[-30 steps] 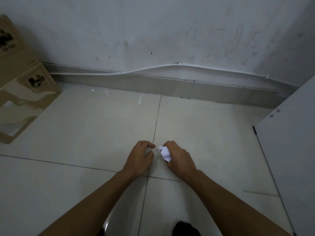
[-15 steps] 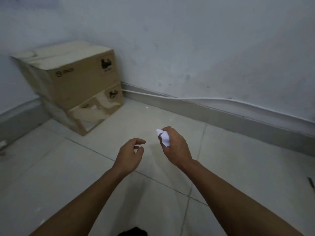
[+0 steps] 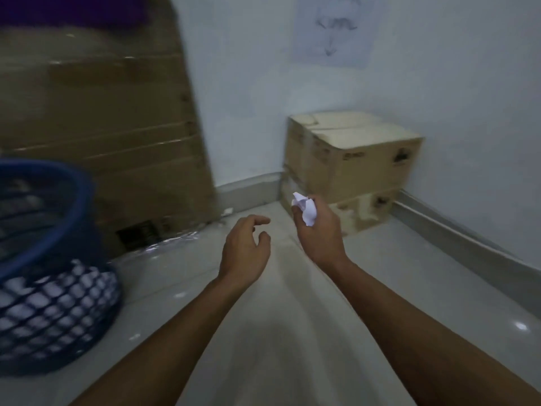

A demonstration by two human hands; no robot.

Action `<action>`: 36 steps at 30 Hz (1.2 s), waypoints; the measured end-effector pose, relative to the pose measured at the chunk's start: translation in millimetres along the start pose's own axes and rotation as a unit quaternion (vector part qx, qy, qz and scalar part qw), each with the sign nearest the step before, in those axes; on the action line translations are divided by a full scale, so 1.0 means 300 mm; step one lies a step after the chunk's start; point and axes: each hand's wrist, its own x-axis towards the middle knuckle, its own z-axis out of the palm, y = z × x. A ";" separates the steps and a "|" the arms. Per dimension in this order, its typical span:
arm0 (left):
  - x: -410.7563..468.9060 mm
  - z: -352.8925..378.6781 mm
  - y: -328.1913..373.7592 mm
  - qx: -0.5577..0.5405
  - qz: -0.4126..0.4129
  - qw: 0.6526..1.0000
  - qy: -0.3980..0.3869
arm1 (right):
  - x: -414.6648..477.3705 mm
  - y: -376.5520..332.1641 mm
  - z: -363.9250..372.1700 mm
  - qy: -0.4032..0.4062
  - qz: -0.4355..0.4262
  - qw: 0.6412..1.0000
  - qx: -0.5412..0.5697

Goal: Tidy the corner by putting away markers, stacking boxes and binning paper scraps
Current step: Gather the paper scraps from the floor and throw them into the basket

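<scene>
Up front, right hand grips crumpled paper; left hand loosely curled.

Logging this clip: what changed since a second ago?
The left hand and right hand lifted off the floor and parted, the left empty; the view swung left, bringing the blue mesh basket into frame. Unchanged: the right hand grips the crumpled paper; the stacked boxes stay put.

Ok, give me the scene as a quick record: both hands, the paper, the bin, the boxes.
right hand: grips a crumpled paper scrap, held above the floor
left hand: holds nothing, fingers loosely curled
bin: blue mesh basket on the floor at far left, something white showing through the mesh
boxes: two cardboard boxes stacked in the corner
other: large carton behind the basket
</scene>
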 end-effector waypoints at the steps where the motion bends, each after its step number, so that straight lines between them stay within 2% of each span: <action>1: 0.011 -0.066 -0.016 0.006 -0.004 1.000 0.031 | 0.015 -0.057 0.063 -0.006 -0.012 1.000 0.023; 7: 0.047 -0.440 0.003 0.031 0.021 0.977 0.210 | 0.076 -0.401 0.375 -0.066 -0.059 0.983 0.160; 14: 0.032 -0.815 0.058 0.026 0.010 0.945 0.327 | 0.073 -0.787 0.661 -0.132 -0.112 0.946 0.272; 18: 0.009 -0.968 0.010 0.021 -0.038 0.931 0.362 | 0.068 -0.933 0.750 -0.213 -0.141 0.930 0.264; 22: 0.008 -1.047 -0.026 0.026 -0.080 0.913 0.400 | 0.064 -1.012 0.802 -0.354 -0.112 0.915 0.157; 25: 0.001 -1.069 -0.045 0.021 -0.094 0.910 0.404 | 0.058 -1.018 0.808 -0.409 -0.095 0.900 0.117; 29: -0.009 -1.068 -0.053 0.026 -0.101 0.913 0.395 | 0.058 -0.989 0.796 -0.413 -0.113 0.900 0.086; 33: 0.004 -1.049 -0.059 0.036 -0.116 0.911 0.394 | 0.068 -0.945 0.798 -0.324 -0.134 0.933 0.081; 36: 0.020 -1.016 -0.052 0.028 -0.107 0.917 0.384 | 0.078 -0.921 0.757 -0.315 -0.086 0.935 0.136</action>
